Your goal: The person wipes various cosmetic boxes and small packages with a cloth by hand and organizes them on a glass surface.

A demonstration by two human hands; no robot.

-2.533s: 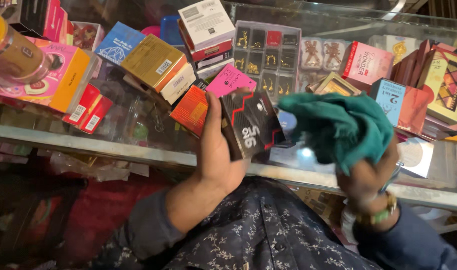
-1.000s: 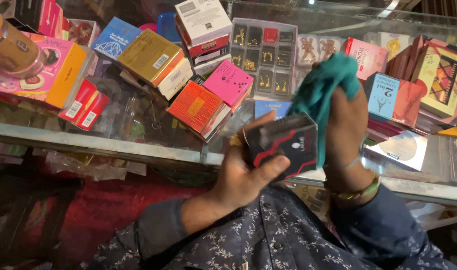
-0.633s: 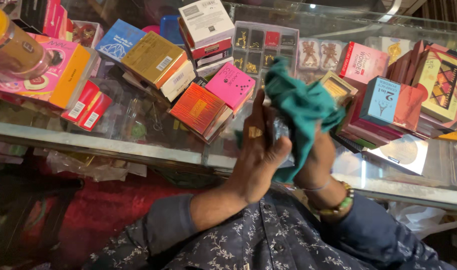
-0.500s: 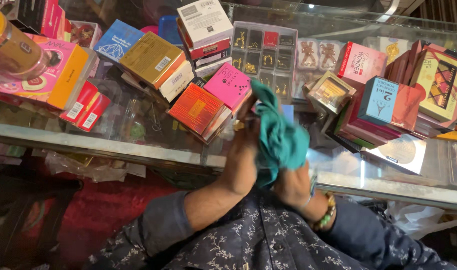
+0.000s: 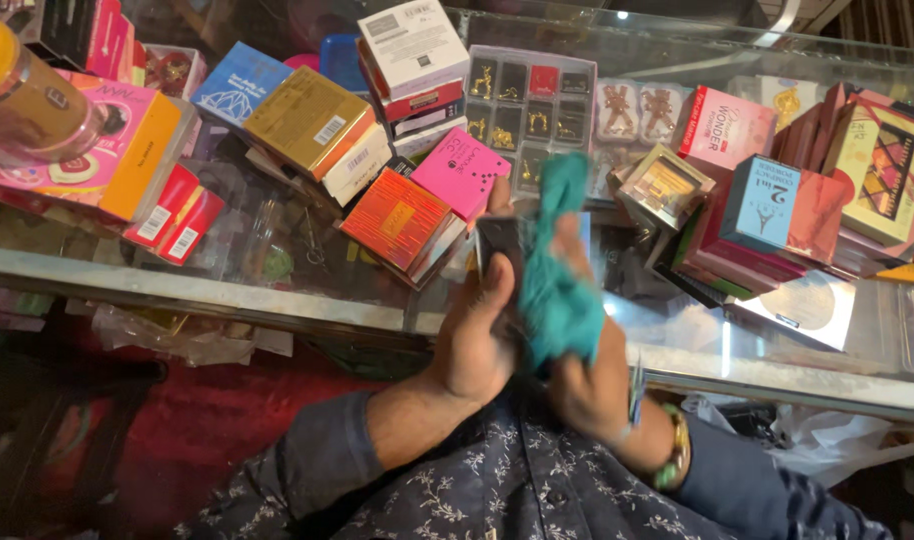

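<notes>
Teal cloth point(image 5: 560, 290) sits bunched in the right hand point(image 5: 595, 385), just right of the frame's centre, pressed against a small dark box point(image 5: 500, 240) that the left hand point(image 5: 477, 340) grips from the left side with its fingers curled round it; both hands are closed on what they hold, above the near edge of the glass desk point(image 5: 177, 290). The box is largely hidden behind the cloth and the left thumb, so only its upper left corner shows. To wipe it well, I would judge that the left hand should keep a firm hold by the edges and turn the box face by face, while the cloth passes flat over each side, not in a wad. Around them lie many packets: an orange box point(image 5: 402, 220) and a pink box point(image 5: 460, 172) just left of the hands, a gold box point(image 5: 312, 120) at upper left, a blue box point(image 5: 777, 205) at right
</notes>
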